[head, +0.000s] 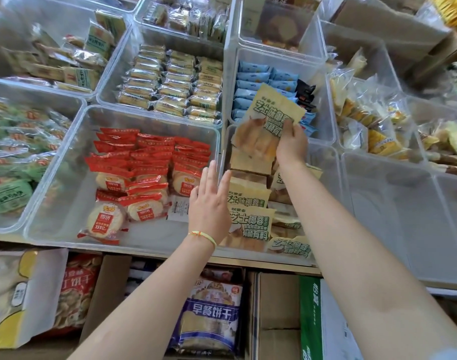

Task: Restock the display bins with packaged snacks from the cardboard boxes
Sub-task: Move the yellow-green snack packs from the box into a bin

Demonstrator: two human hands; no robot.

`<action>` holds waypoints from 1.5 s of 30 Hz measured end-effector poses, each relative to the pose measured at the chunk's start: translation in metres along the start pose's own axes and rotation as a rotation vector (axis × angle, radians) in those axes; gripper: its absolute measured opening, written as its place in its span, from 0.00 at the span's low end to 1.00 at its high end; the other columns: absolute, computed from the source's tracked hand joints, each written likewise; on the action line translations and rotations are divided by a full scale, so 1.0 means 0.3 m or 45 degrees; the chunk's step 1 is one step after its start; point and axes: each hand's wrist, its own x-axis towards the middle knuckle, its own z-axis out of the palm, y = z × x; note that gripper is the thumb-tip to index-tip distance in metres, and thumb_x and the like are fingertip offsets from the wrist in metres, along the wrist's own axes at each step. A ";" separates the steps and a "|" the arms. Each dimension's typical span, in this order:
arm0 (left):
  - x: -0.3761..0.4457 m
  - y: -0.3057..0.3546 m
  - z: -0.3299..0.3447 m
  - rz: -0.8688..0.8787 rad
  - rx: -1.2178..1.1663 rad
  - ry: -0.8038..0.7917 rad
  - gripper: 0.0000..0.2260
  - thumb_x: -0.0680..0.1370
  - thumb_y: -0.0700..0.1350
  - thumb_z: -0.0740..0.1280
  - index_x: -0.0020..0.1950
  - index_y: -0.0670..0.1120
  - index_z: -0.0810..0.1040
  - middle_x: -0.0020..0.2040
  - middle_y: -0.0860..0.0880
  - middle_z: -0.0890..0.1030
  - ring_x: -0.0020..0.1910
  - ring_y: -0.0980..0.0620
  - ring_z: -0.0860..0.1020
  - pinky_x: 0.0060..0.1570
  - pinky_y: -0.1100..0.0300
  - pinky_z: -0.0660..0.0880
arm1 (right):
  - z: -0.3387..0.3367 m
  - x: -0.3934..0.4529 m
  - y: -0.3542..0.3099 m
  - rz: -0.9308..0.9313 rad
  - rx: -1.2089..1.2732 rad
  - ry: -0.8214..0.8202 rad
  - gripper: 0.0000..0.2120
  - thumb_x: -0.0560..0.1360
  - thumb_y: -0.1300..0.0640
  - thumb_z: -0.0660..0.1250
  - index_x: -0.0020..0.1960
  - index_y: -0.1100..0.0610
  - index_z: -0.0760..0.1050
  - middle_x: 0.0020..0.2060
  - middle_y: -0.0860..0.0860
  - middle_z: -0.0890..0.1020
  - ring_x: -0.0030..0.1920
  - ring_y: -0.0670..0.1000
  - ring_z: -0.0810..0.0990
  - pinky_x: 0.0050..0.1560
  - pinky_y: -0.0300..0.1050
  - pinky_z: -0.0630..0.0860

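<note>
Cream packet [270, 118] lettered 有颜有料 in right hand [292, 144], left hand [210, 201] flat

green packs [9, 162] blurred, far bins [188, 19] blurred

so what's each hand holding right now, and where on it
The right hand pinches a cream snack packet at its lower right edge, above the bin of the same packets. The left hand is flat and open, holding nothing.
</note>
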 end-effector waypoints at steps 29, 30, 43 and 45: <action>0.005 0.010 -0.018 -0.077 0.019 -0.112 0.34 0.76 0.34 0.59 0.78 0.56 0.55 0.81 0.45 0.40 0.80 0.47 0.45 0.71 0.46 0.59 | 0.031 -0.137 0.121 -0.835 -1.113 -0.437 0.24 0.79 0.63 0.63 0.74 0.55 0.64 0.75 0.59 0.64 0.74 0.64 0.59 0.69 0.62 0.70; 0.002 0.013 -0.028 -0.088 0.032 -0.139 0.35 0.76 0.34 0.59 0.79 0.56 0.54 0.81 0.45 0.40 0.80 0.47 0.45 0.72 0.45 0.59 | 0.007 -0.151 0.117 -0.848 -1.058 -0.465 0.24 0.79 0.64 0.63 0.74 0.56 0.65 0.75 0.58 0.64 0.74 0.63 0.60 0.70 0.60 0.69; -0.340 0.559 -0.213 0.279 -0.634 -0.101 0.08 0.78 0.43 0.65 0.53 0.48 0.83 0.45 0.50 0.84 0.43 0.49 0.81 0.45 0.55 0.76 | -0.761 -0.669 0.220 -0.552 -0.440 0.049 0.05 0.79 0.61 0.65 0.51 0.58 0.81 0.38 0.48 0.81 0.36 0.43 0.75 0.37 0.31 0.71; -0.427 0.693 -0.195 0.375 -0.789 -0.209 0.08 0.77 0.44 0.65 0.50 0.50 0.84 0.42 0.53 0.84 0.40 0.52 0.82 0.45 0.53 0.79 | -0.904 -0.742 0.292 -0.417 -0.359 0.158 0.06 0.79 0.61 0.65 0.51 0.58 0.81 0.39 0.46 0.81 0.40 0.42 0.75 0.40 0.27 0.69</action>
